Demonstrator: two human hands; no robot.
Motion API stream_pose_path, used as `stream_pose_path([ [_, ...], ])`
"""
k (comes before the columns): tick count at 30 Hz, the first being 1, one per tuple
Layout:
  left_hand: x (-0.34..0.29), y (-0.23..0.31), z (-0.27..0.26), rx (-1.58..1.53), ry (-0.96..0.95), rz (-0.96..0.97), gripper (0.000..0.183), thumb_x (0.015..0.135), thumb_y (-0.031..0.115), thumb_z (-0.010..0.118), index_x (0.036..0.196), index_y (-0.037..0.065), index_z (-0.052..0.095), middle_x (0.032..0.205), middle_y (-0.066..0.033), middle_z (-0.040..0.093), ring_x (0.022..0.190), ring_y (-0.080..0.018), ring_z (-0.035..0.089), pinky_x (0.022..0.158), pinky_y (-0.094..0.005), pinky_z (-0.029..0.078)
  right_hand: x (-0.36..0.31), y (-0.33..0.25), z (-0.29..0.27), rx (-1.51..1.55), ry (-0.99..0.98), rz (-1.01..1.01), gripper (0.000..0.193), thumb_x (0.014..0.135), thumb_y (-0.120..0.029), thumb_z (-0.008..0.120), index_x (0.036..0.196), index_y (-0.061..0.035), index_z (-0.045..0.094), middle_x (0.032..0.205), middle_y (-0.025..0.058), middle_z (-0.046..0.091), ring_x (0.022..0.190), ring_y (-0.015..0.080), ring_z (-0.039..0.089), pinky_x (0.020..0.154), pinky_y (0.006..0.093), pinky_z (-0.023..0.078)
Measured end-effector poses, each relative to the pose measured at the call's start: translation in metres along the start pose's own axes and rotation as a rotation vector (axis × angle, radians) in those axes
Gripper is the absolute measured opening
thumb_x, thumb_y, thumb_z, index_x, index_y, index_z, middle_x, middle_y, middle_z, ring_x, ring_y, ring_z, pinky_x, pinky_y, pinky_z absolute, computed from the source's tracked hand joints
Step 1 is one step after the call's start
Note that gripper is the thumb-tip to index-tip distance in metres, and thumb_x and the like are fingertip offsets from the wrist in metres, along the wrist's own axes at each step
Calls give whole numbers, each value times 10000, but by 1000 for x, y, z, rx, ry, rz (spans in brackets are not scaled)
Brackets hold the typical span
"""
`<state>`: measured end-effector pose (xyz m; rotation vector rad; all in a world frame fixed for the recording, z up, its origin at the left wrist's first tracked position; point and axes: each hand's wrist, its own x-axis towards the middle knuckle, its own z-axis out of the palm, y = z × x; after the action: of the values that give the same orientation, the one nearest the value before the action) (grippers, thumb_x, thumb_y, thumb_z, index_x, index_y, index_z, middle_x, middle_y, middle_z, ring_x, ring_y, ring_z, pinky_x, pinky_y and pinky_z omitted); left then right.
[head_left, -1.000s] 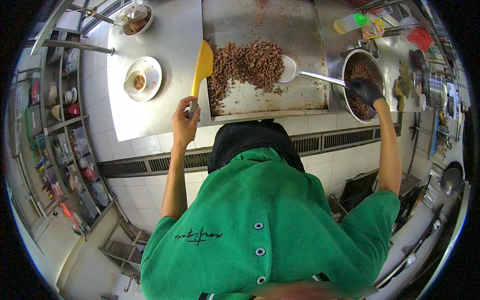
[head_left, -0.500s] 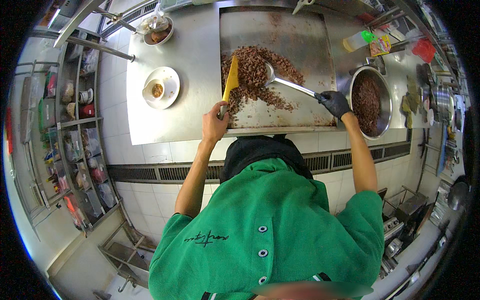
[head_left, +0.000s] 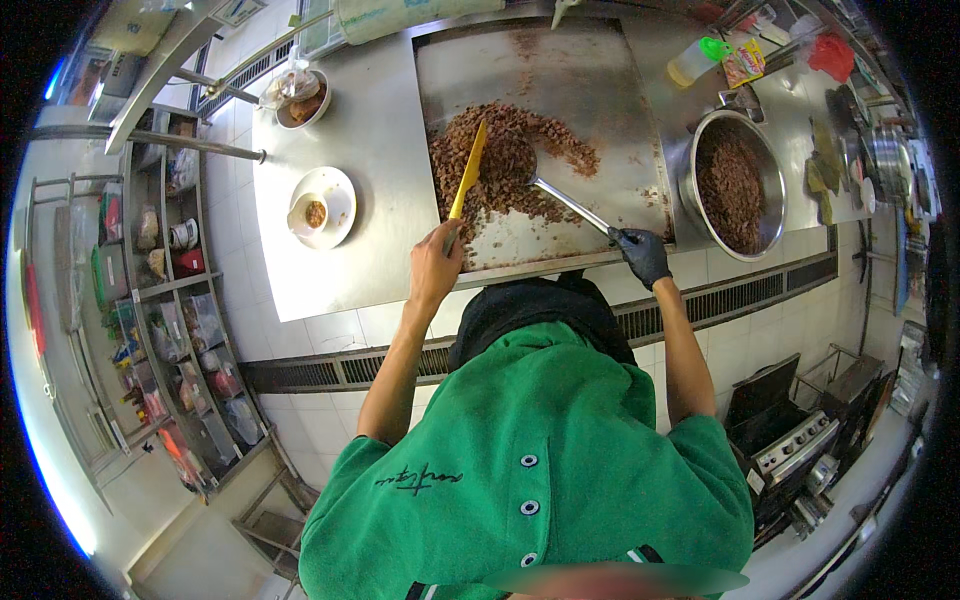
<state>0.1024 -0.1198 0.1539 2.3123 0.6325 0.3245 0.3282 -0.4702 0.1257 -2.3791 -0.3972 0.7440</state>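
My left hand [head_left: 437,265], bare, grips the handle of a yellow spatula [head_left: 467,172] whose blade stands in the left side of a heap of chopped brown meat [head_left: 560,145] on the flat steel griddle [head_left: 560,60]. My right hand [head_left: 643,255], in a black glove, holds the long handle of a metal ladle [head_left: 570,203]. The ladle's bowl is pushed into the middle of the heap. A large round metal bowl [head_left: 690,195] with more brown meat sits to the right of the griddle.
On the steel counter left of the griddle are a white plate [head_left: 340,190] with a small sauce cup and a bowl [head_left: 300,100]. A yellow squeeze bottle [head_left: 697,60] stands at the back right. Stocked shelves [head_left: 170,300] line the left; a stove [head_left: 790,450] is lower right.
My right hand swung the ladle from the metal bowl at the right over to the meat heap on the griddle. The spatula stayed in the heap's left side.
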Motion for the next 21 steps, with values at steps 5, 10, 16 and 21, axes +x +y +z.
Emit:
stream_pose_path([
  [5, -3, 9, -8, -89, 63, -55, 313, 906, 59, 708, 1216, 94, 720, 1000, -167, 764, 711, -252, 711, 654, -392, 553, -22, 16, 7, 160, 21, 47, 422, 981, -481, 699, 966, -78, 821, 643, 70, 659, 572, 161, 581, 577, 357, 460],
  [10, 0, 20, -13, -127, 99, -155, 316, 919, 54, 714, 1233, 83, 706, 810, -110, 713, 589, -153, 597, 575, -339, 491, -45, 22, -5, 91, 44, 78, 383, 994, -454, 690, 965, -98, 828, 623, 59, 646, 552, 145, 570, 561, 347, 451],
  [16, 7, 23, -2, -239, 91, -226, 322, 944, 58, 709, 1263, 90, 670, 882, -104, 747, 594, -112, 593, 560, -301, 474, -76, 20, -37, 201, 39, 109, 325, 995, -390, 699, 1000, -91, 825, 649, 70, 659, 571, 137, 572, 567, 341, 459],
  [21, 13, 28, 13, -429, 74, -252, 348, 942, 37, 707, 1276, 73, 616, 943, -117, 758, 616, -102, 613, 562, -294, 491, -106, 19, -71, 224, 89, 73, 258, 990, -300, 717, 1019, -66, 821, 751, 74, 724, 591, 116, 556, 587, 337, 478],
])
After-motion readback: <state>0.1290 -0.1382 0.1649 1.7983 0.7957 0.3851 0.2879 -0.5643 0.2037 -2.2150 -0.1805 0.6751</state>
